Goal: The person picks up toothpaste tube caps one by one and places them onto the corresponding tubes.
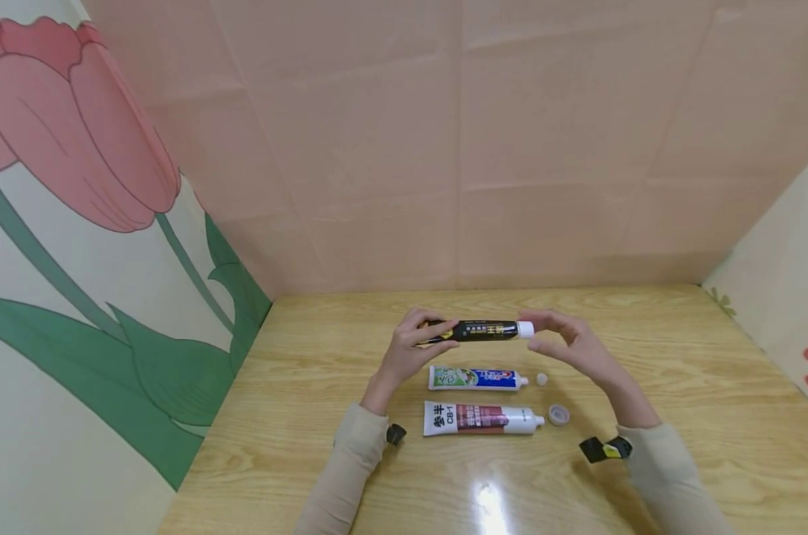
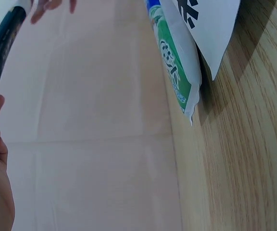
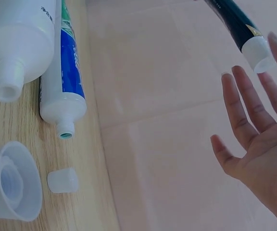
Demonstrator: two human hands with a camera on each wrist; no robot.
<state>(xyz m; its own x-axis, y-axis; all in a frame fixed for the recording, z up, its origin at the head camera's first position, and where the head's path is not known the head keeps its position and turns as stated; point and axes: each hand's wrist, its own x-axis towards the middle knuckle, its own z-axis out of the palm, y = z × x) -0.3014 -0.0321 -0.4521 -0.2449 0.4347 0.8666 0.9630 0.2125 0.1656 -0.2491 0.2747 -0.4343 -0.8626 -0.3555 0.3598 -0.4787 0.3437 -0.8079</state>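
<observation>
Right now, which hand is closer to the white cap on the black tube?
The right hand: its fingertips are at the white cap. The left hand grips the black tube at the opposite end.

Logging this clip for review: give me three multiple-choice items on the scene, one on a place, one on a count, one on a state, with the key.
1. Where is the black toothpaste tube?
A. Flat on the table
B. Held in the air between both hands
C. Leaning on the wall

2. How many loose caps lie on the wooden table?
A. None
B. Two
C. Four

3. What is the state of the black tube's white cap?
A. On the tube
B. Lying on the table
C. Missing

Key:
1 B: the left hand grips the tube's tail end while the right hand is at its cap end, above the two lying tubes.
2 B: a small cap beside the blue-green tube and a wide cap beside the white tube, both of which lie open.
3 A: the right wrist view shows it seated on the nozzle end.
</observation>
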